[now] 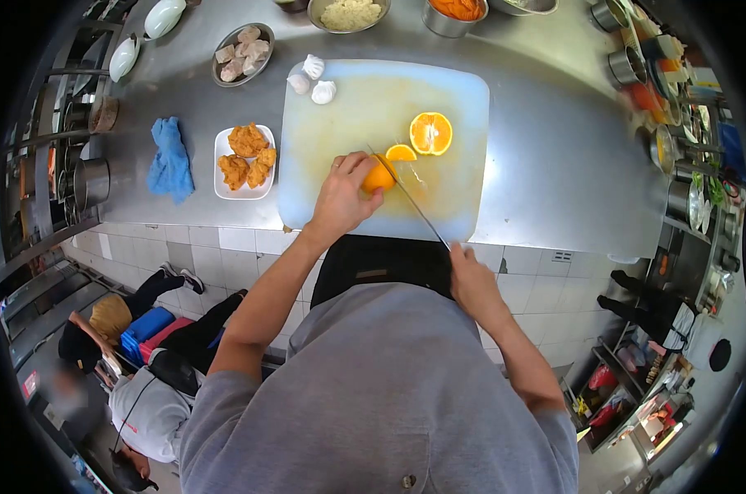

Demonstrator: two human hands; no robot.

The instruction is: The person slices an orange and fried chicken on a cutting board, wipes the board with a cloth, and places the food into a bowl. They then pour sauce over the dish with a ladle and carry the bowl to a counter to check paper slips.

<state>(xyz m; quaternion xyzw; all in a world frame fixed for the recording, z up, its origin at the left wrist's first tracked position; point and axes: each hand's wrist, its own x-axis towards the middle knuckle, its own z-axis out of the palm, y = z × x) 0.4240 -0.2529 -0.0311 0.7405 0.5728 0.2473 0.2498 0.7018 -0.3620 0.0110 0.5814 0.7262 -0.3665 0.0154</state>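
Observation:
My left hand grips an orange piece on the pale cutting board, fingers on top and thumb at its near side. My right hand is closed around the handle of a knife, just off the board's near edge. The blade runs up and left to the right side of the held orange. Touching or nearly touching the blade's far side is a small orange slice. Beyond it, an orange half lies cut face up. Several white bulbs, perhaps garlic, sit at the board's far left corner.
Left of the board are a white dish of fried pieces, a blue cloth and a metal bowl of pale chunks. More bowls line the far side. Other people are at lower left; another is at right.

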